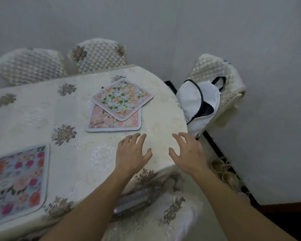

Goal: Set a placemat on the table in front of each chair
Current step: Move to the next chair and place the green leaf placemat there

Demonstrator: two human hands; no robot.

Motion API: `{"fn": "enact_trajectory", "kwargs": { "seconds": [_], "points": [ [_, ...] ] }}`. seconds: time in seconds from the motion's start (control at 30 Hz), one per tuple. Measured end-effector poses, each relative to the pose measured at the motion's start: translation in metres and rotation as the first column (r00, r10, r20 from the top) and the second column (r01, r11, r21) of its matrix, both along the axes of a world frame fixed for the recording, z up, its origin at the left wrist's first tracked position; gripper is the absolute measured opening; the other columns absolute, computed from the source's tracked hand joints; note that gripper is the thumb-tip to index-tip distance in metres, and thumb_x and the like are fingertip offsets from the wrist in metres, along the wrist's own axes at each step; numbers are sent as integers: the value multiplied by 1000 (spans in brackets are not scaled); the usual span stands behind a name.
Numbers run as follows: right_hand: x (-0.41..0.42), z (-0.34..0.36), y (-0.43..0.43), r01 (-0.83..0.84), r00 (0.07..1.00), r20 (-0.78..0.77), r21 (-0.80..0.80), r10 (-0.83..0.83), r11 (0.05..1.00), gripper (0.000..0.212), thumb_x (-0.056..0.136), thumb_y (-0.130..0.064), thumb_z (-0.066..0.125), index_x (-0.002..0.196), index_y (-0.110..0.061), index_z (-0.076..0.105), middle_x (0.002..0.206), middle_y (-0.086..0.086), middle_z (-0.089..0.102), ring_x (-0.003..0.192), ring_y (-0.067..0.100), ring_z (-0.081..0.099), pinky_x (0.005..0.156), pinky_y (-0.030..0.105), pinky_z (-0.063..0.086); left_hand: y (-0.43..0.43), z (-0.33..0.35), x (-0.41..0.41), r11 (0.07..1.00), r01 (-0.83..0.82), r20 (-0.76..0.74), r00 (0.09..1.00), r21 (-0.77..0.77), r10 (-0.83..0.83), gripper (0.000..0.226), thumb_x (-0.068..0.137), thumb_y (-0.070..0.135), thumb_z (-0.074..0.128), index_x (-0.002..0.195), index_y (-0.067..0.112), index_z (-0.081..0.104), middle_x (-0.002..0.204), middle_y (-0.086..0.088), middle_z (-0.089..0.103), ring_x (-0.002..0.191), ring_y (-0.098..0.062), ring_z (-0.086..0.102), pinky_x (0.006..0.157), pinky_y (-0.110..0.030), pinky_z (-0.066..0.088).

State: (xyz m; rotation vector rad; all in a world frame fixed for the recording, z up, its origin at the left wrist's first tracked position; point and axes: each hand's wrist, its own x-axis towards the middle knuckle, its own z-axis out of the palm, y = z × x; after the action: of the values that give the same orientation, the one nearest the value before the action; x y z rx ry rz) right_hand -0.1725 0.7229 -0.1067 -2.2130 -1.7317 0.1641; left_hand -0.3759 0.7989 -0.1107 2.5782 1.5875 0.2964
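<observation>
Two placemats lie stacked near the table's rounded end: a green-and-orange floral placemat (122,98) turned like a diamond on top of a pink floral placemat (101,121). A larger placemat with bright pink and orange flowers (17,180) lies flat at the near left edge. My left hand (132,153) and my right hand (188,152) hover over the cream tablecloth (42,115) just in front of the stack, fingers spread, holding nothing.
Two quilted chairs (30,65) (99,55) stand at the table's far side, and a third (215,73) at the rounded end carries a white bag (196,105). A covered chair (163,214) is right below me. Shoes (226,173) lie on the floor at right.
</observation>
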Motion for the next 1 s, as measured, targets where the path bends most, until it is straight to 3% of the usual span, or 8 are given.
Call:
{"fn": "enact_trajectory", "kwargs": {
  "seconds": [0.3,0.6,0.83,1.0],
  "points": [
    [6,-29,120,-216,975,-70,-39,213,976,61,83,-53,41,133,-22,57,133,5,56,119,26,54,99,45,42,78,-10,-29,926,-371,3,928,-66,372,64,83,55,43,135,19,57,132,-4,63,114,-31,61,87,-45,52],
    [23,-61,236,-335,941,-81,-72,329,940,61,85,-50,44,136,-19,55,136,7,54,120,28,53,99,47,42,151,-32,-39,819,-557,4,827,-142,563,59,91,55,47,140,23,50,140,-4,57,120,-32,55,89,-45,49],
    [42,-73,352,-279,957,-74,16,279,960,56,85,-45,53,134,-17,55,125,14,58,110,36,55,90,50,46,233,-58,-45,677,-682,117,676,-276,728,64,90,60,47,142,21,44,137,-8,54,119,-31,53,93,-45,47],
    [44,-84,430,-246,969,-42,-37,245,969,55,90,-44,55,139,-20,47,131,16,53,119,37,49,96,49,42,289,-83,-45,560,-715,252,500,-418,828,69,90,56,53,140,10,45,134,-13,50,119,-32,52,90,-41,42]
  ]
}}
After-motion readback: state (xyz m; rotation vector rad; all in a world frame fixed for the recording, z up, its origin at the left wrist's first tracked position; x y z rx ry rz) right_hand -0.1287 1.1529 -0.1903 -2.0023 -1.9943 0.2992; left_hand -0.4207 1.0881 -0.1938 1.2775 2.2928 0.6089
